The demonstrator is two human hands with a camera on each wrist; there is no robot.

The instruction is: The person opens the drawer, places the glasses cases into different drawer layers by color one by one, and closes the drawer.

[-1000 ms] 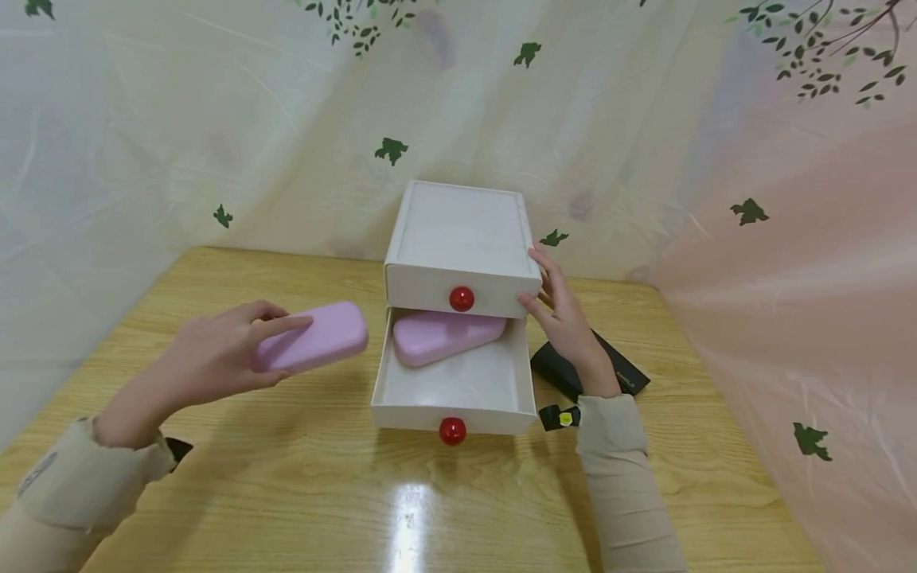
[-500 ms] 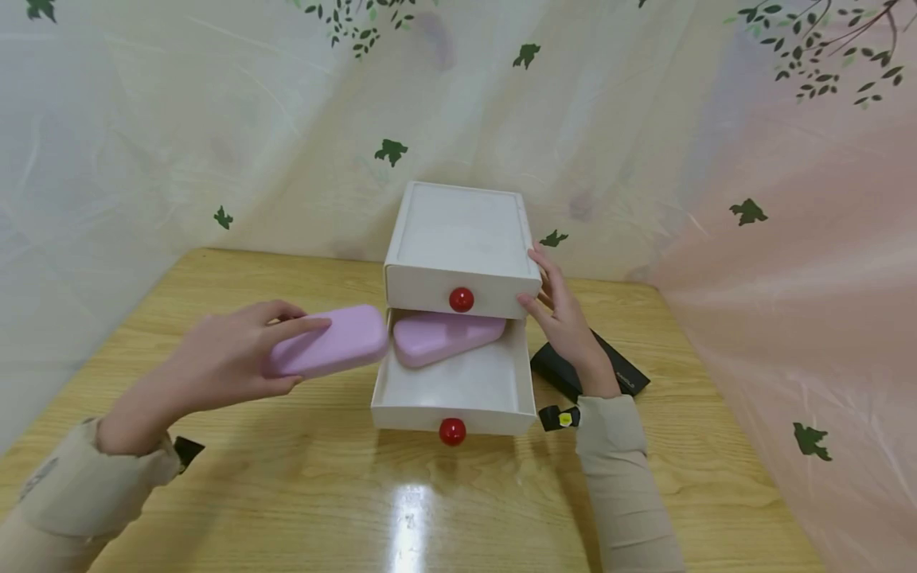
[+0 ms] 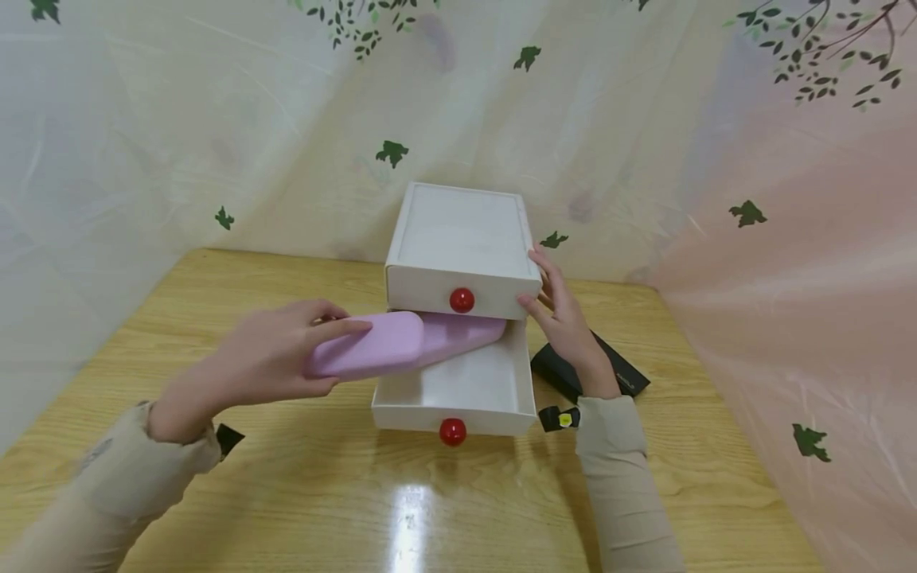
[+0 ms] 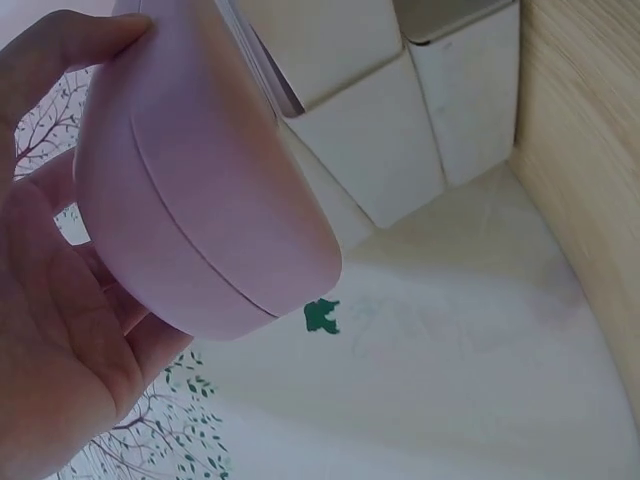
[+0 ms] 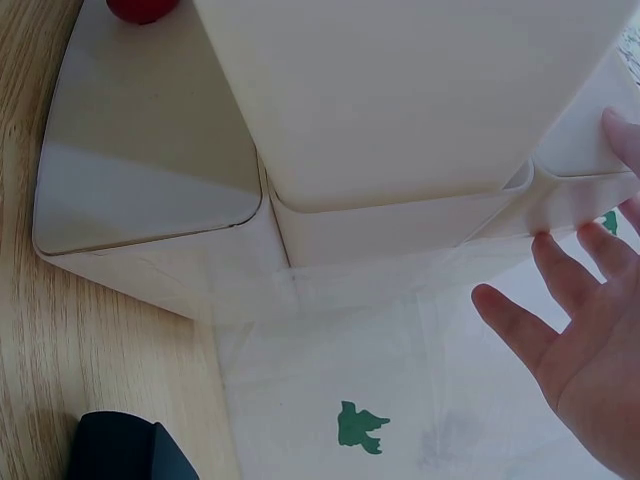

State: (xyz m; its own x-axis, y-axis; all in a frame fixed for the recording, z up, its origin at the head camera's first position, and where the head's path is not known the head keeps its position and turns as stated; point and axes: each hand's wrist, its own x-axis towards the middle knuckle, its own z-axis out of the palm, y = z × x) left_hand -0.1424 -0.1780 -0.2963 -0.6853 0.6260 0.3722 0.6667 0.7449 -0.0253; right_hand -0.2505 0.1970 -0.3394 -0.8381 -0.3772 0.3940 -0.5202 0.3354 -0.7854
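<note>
My left hand [image 3: 265, 358] pinches a lilac glasses case [image 3: 380, 344], thumb on one side and fingers on the other. A seam runs round the case in the left wrist view. Its far end is over the left side of the pulled-out white drawer [image 3: 480, 386]. Inside that drawer a second lilac case [image 3: 458, 338] lies at the back, partly hidden by the held one. My right hand [image 3: 566, 326] rests against the right front corner of the upper white drawer [image 3: 423, 282], fingers spread along its side, as the right wrist view [image 5: 590, 350] also shows.
Red round knobs [image 3: 462, 300] mark the drawer fronts. A closed drawer [image 5: 150, 130] sits below the pulled-out one. A black case [image 3: 623, 366] with small lettering lies on the wooden table [image 3: 308, 493] beside my right wrist. A leaf-print sheet [image 3: 286, 119] hangs behind.
My left hand has carried the lilac glasses case rightward, from left of the pulled-out drawer to over its left side, overlapping the second case. My right hand has stayed at the corner.
</note>
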